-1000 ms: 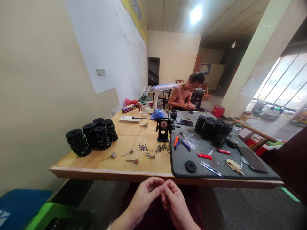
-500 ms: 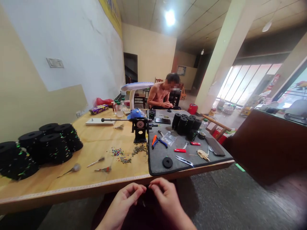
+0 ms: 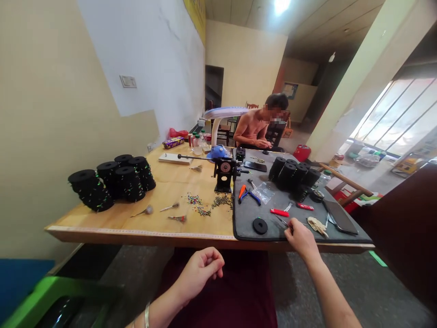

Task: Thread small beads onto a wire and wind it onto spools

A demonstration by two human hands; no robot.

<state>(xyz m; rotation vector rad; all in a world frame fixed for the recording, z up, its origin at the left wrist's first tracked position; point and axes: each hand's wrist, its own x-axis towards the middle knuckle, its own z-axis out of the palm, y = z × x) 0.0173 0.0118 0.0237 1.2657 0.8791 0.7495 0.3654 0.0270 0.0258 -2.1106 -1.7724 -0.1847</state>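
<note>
Scissors [image 3: 282, 221] under right hand [image 3: 302, 240], left hand [image 3: 201, 271] on lap [image 3: 218, 291]

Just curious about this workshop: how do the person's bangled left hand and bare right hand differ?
The left hand hangs loosely curled over the dark red lap cloth; the right hand reaches out to the grey work mat. The left hand holds nothing visible; the right hand's fingertips are at a thin metal tool. Only the left wrist shows a silver bangle. Both are ungloved.
</note>
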